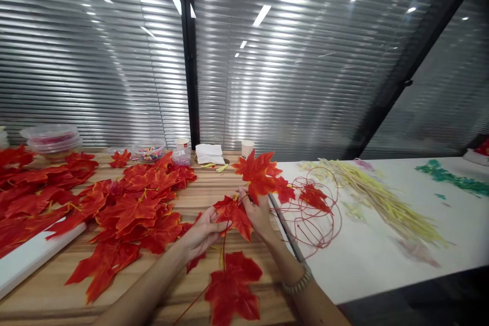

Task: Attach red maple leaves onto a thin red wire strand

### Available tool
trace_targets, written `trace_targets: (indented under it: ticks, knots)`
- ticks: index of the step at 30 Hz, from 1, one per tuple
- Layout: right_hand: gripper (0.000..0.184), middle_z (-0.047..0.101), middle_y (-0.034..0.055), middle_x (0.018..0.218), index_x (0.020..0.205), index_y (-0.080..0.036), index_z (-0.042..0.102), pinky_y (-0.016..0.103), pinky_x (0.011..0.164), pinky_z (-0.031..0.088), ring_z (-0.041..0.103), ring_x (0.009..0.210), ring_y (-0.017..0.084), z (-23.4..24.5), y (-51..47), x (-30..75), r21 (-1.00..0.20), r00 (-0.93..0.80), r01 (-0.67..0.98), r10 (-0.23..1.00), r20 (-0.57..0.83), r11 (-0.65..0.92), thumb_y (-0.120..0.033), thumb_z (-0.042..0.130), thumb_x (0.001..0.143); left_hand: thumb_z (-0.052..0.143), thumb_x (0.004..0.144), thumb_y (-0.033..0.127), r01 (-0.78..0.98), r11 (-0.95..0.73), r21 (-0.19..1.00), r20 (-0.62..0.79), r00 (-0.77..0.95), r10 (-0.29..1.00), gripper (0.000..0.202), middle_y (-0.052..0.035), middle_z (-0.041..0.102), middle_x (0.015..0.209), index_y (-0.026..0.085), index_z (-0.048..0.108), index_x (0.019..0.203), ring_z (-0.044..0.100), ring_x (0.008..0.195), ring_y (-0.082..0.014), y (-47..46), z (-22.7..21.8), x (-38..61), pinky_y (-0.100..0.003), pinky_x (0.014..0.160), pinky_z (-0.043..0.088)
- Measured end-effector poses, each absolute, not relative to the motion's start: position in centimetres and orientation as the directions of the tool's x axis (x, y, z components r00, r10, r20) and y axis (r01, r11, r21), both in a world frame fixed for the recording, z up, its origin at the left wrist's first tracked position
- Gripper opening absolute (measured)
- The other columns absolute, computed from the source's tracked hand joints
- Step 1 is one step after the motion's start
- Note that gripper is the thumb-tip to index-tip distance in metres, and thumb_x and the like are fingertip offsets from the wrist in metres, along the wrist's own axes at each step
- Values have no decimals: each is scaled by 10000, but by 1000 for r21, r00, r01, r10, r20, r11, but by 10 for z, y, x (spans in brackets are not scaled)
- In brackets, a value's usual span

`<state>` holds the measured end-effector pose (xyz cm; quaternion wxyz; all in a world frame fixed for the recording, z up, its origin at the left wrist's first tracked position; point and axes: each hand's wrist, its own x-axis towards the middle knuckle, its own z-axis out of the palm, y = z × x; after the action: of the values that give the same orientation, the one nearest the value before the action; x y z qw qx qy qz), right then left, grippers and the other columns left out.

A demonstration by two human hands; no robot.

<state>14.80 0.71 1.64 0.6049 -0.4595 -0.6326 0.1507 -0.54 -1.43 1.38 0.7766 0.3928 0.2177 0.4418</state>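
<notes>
My left hand [204,232] pinches the near edge of a red artificial maple leaf [234,215], just above the wooden table. On the leaf's far side, my right hand [257,214] has its fingers closed at the stem end; whether they grip the leaf or a cord there is hard to make out. A larger red leaf [257,173] stands behind the right hand, partly covering it. Red cord [224,244] hangs from the held leaf toward another red leaf [235,288] nearest me. More cord lies in a loose tangle [315,214] to the right.
Piled red leaves [141,204] cover the left side around a white board [38,257]. Along the back stand plastic tubs [53,140], a bead container [150,151], paper cups [247,148] and white paper [210,154]. Yellow strips [382,198] and green pieces [451,175] lie on the white table [355,270].
</notes>
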Motion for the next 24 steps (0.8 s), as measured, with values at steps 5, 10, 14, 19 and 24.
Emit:
trace_targets:
  ticks: [5, 10, 14, 19, 24]
  knots:
    - [253, 659, 61, 790, 795, -156, 643, 289, 709, 436, 596, 757, 178, 19, 5, 147, -741, 164, 399, 753, 637, 540, -335, 467, 833, 674, 611, 12, -504, 304, 808, -13, 500, 866, 426, -84, 554, 1174, 158, 565, 996, 518, 1077, -218, -16, 18, -5, -332, 958, 369]
    - [273, 656, 59, 720, 769, -157, 651, 284, 672, 445, 602, 704, 181, 22, 3, 147, -773, 178, 365, 776, 605, 519, -354, 473, 831, 693, 597, 25, -524, 300, 797, -18, 476, 879, 462, -71, 553, 1183, 187, 575, 1013, 474, 1130, -224, -24, 26, 0, -344, 978, 347]
    - [277, 656, 59, 744, 761, -160, 643, 294, 715, 446, 606, 741, 189, 27, -1, 148, -773, 195, 334, 762, 617, 540, -371, 476, 825, 706, 593, 43, -516, 289, 806, 8, 498, 867, 460, -64, 543, 1199, 208, 585, 1005, 469, 1136, -228, -28, 31, 2, -353, 1000, 312]
    - [279, 654, 55, 733, 748, -163, 649, 280, 667, 443, 598, 711, 184, 30, -4, 147, -775, 167, 350, 779, 605, 526, -380, 487, 816, 719, 599, 73, -475, 280, 834, -16, 487, 873, 479, -78, 546, 1188, 201, 570, 1036, 483, 1117, -233, -30, 28, 3, -361, 980, 333]
    - [304, 651, 58, 770, 812, -156, 647, 279, 684, 441, 592, 727, 174, 16, -2, 142, -816, 234, 289, 790, 567, 500, -393, 457, 836, 725, 588, 73, -502, 276, 820, -17, 460, 888, 474, -86, 561, 1166, 184, 568, 1022, 504, 1089, -237, -27, 17, 4, -356, 947, 364]
